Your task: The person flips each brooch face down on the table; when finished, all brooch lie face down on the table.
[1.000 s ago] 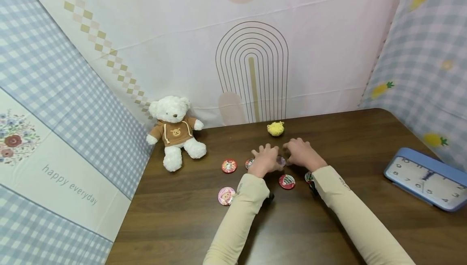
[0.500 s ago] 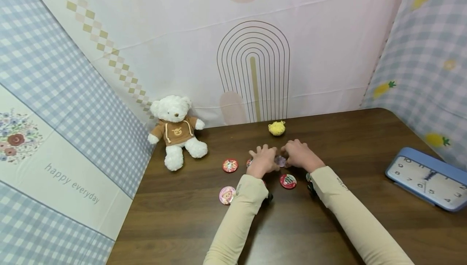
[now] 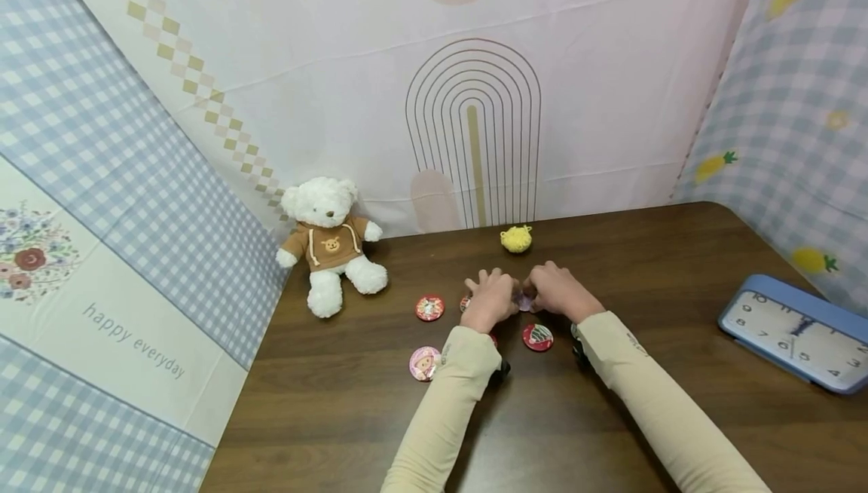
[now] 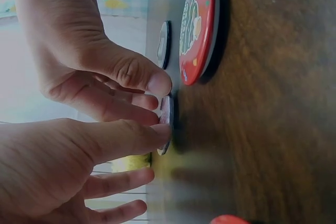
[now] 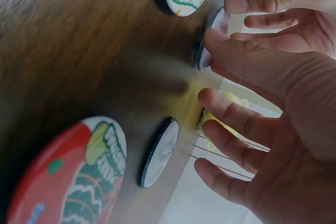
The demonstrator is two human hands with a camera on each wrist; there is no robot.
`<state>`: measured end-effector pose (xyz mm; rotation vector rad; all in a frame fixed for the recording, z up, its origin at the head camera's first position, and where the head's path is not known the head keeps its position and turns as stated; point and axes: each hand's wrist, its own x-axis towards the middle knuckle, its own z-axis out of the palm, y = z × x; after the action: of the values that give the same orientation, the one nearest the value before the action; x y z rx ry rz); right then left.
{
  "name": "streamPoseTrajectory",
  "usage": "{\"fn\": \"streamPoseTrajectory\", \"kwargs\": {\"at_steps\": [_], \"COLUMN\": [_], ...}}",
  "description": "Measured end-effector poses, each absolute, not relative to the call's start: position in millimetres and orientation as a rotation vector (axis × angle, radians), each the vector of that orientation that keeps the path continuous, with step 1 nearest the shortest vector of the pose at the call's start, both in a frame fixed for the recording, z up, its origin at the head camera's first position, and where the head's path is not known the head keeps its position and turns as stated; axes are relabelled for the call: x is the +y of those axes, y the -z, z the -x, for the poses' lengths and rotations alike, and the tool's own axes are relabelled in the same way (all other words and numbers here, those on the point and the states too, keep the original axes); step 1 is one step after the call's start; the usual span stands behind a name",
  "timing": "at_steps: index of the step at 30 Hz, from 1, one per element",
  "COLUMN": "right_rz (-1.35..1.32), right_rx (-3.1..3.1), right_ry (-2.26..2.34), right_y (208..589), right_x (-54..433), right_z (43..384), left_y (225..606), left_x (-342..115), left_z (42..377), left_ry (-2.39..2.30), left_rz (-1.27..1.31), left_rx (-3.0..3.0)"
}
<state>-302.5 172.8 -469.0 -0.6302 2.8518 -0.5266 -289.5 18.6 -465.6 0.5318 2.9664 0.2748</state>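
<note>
In the head view, a purple button badge (image 3: 524,303) lies between my two hands, low over the table. My left hand (image 3: 490,298) pinches its left side; its thumb is on the badge (image 4: 166,109) in the left wrist view, other fingers spread. My right hand (image 3: 557,289) pinches the right side, its thumb overlapping the badge (image 5: 202,59) in the right wrist view. Whether the badge touches the wood is unclear. A red Christmas-tree badge (image 3: 538,337) lies just in front. Another badge (image 3: 464,304) is partly hidden behind my left hand.
A red badge (image 3: 430,307) and a pink badge (image 3: 424,363) lie at left. A pale badge (image 5: 160,153) sits near my right hand. Behind are a yellow toy (image 3: 517,239) and a white teddy bear (image 3: 330,244). A blue clock (image 3: 793,333) lies at right on the brown table (image 3: 319,410).
My hands have drawn slightly closer together around the purple badge, and the right fingers have come in onto it. The other things shift only with the slight head movement.
</note>
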Motion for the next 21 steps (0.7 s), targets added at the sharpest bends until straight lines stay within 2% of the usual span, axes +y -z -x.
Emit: {"fn": "streamPoseTrajectory", "kwargs": {"at_steps": [10,21], "right_rz": [0.658,0.662], "right_rx": [2.800,2.749], "right_ry": [0.590,0.576], "right_y": [469.5,467.7], "right_x": [171.1,175.4], "right_z": [300.4,308.5], "left_y": [469.4,468.3], "left_x": [21.8,17.2], "left_z": [286.0,292.2], "left_ry": [-0.147,-0.222], "left_rz": [-0.566,-0.616], "left_rx": [2.986,2.941]}}
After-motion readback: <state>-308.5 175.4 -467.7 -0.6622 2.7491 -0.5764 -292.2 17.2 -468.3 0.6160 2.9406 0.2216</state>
